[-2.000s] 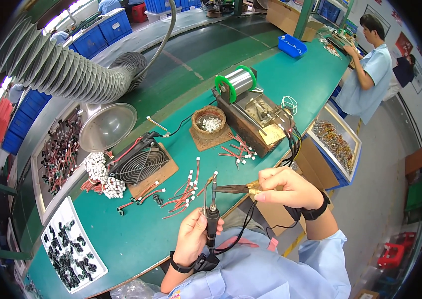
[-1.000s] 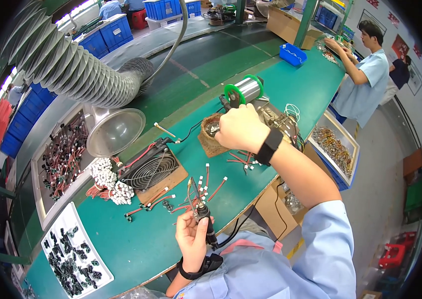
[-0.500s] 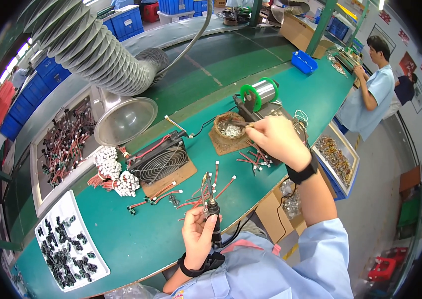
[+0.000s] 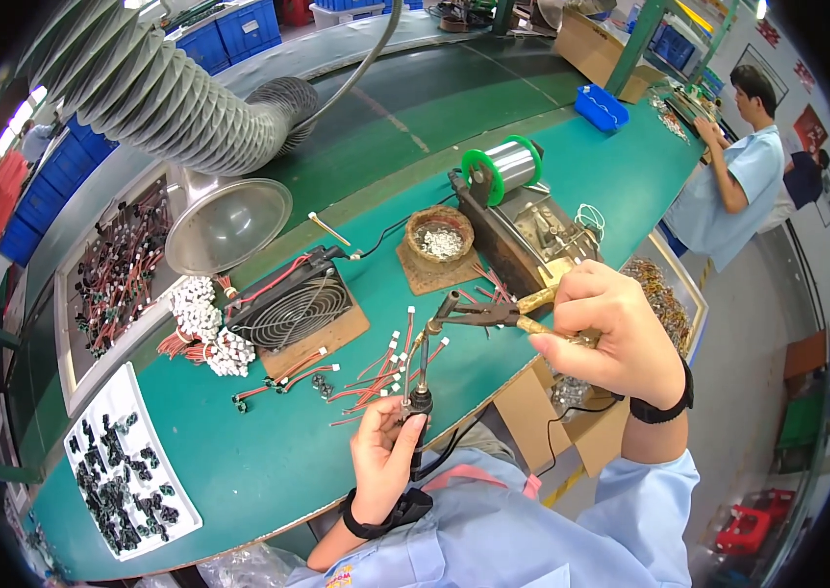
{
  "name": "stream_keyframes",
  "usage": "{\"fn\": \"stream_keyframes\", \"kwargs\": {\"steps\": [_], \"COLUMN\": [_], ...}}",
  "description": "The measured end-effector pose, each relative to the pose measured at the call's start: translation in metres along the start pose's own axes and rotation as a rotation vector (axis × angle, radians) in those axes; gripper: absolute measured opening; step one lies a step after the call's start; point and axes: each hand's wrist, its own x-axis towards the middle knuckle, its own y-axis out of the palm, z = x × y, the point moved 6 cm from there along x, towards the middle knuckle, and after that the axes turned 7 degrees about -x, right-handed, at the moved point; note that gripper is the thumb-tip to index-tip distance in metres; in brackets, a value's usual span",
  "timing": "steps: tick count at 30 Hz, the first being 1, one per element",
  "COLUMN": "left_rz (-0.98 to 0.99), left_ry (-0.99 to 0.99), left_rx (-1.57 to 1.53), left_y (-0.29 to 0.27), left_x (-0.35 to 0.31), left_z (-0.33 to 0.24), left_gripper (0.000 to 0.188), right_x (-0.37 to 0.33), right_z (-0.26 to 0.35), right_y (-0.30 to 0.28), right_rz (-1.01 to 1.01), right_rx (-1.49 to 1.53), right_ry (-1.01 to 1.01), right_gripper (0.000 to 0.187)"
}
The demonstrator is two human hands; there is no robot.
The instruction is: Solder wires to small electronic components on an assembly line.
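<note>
My left hand (image 4: 382, 463) is closed around the black handle of a soldering iron (image 4: 423, 392), held upright over the front edge of the green bench. Pliers (image 4: 495, 314) with worn, yellowish handles are gripped in my right hand (image 4: 621, 338). Their dark jaws reach left to the iron's metal upper end and appear to touch it; whether they clamp it I cannot tell. Behind the iron lie red wires with white connectors (image 4: 395, 367). A round brown bowl (image 4: 412, 235) with silvery bits inside sits on a brown board beyond the pliers.
A solder spool (image 4: 515, 167) on a metal stand is behind the pliers. Left of centre stand a fan with wire guard (image 4: 292, 312) and bundled white connectors (image 4: 201, 312). A white tray (image 4: 184, 519) holds black parts. An extraction hood (image 4: 228, 227) hangs at left; a co-worker (image 4: 743, 176) stands at right.
My right hand has come from the bowl toward me, bringing the pliers to the soldering iron's upper end. My left hand still holds the iron; the view has shifted slightly.
</note>
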Motion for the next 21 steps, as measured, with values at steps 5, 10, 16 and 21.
{"fn": "stream_keyframes", "kwargs": {"steps": [5,10,16,21], "left_rz": [0.008,0.005,0.013,0.067], "left_ry": [0.005,0.007,0.008,-0.021], "left_rx": [0.044,0.064,0.075,0.039], "left_y": [0.001,0.001,0.002,0.006], "left_x": [0.000,-0.001,-0.002,-0.003], "left_z": [0.002,0.003,0.002,0.000], "left_gripper": [0.023,0.023,0.022,0.018], "right_x": [-0.002,0.000,0.004,0.009], "right_z": [0.002,0.001,0.000,-0.018], "right_y": [-0.002,-0.001,0.000,0.003], "right_rz": [0.010,0.055,0.095,0.238], "right_rx": [-0.084,-0.096,-0.077,0.119], "right_ry": [-0.040,-0.037,-0.048,0.005], "right_gripper": [0.021,0.022,0.024,0.029]}}
